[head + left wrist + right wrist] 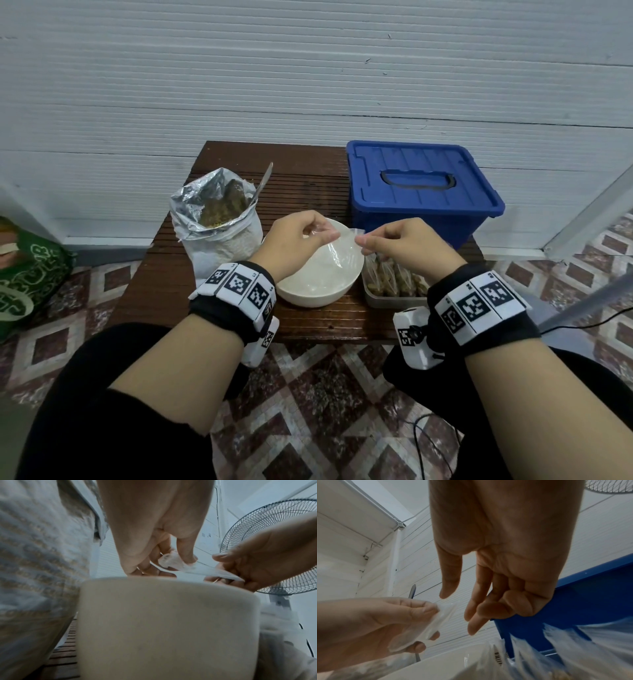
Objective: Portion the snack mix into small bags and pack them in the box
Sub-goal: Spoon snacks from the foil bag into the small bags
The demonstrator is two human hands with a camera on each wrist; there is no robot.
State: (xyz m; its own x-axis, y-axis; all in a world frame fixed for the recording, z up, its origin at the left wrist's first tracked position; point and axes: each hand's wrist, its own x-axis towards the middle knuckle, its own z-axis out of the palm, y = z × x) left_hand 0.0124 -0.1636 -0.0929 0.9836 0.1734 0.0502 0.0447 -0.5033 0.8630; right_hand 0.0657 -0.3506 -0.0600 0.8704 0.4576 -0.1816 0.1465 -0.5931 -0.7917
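A small clear bag [339,255] hangs empty over the white bowl [308,301]. My left hand [320,233] pinches one edge of its mouth, and my right hand [366,245] holds the other edge between thumb and forefinger. The left wrist view shows the bag [197,569] stretched from the left hand [178,561] to the right hand [228,572], above the bowl [168,628]. In the right wrist view the bag [423,627] is crumpled in the left hand [426,615]. The open foil snack mix bag [219,209] stands to the left with a spoon [265,180] in it. The blue box [421,185] has its lid on.
A metal tray [376,301] with several filled small bags [394,281] sits right of the bowl, under my right wrist. The small wooden table [164,291] stands against a white panelled wall. A fan [265,534] stands to the right, a green sack [27,274] on the floor left.
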